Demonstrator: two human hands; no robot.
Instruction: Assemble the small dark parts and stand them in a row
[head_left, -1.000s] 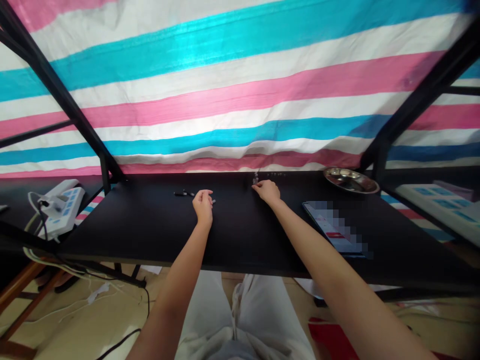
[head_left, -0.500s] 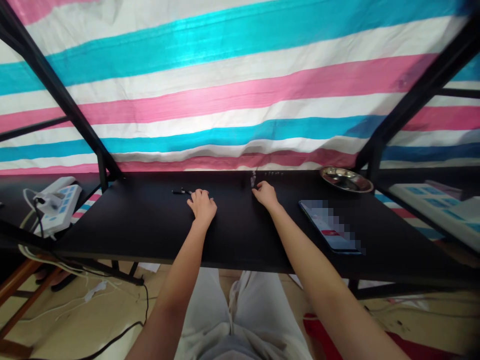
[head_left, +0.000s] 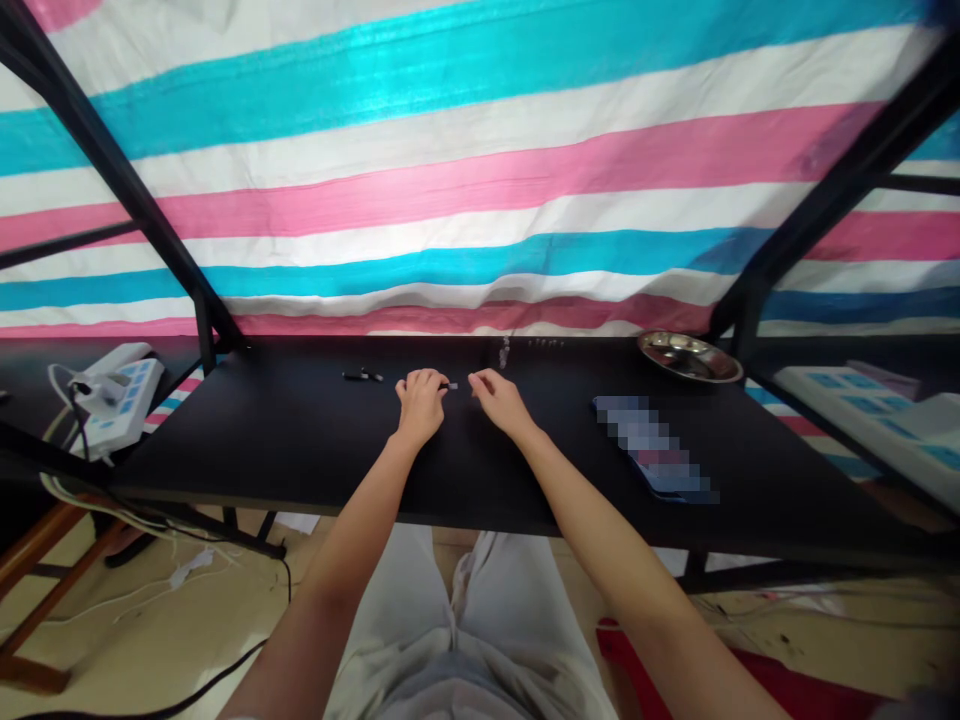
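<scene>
My left hand (head_left: 420, 403) rests on the black table (head_left: 300, 440) with its fingers curled round a small dark piece (head_left: 448, 385) whose tip sticks out to the right. My right hand (head_left: 499, 400) is close beside it, fingers pinched together near that tip; what it pinches is too small to make out. A short black pen-like part (head_left: 362, 376) lies on the table to the left of my left hand. Several tiny pale bits (head_left: 507, 350) sit near the table's back edge.
A phone (head_left: 652, 445) lies on the table to the right, and a metal dish (head_left: 688, 356) stands at the back right. A white power strip (head_left: 120, 392) with cables is on the left. Black frame posts rise at both sides. A striped tarp hangs behind.
My right hand has drawn back from the tiny bits at the back edge and moved left to meet my left hand. The left hand has lifted the small dark piece.
</scene>
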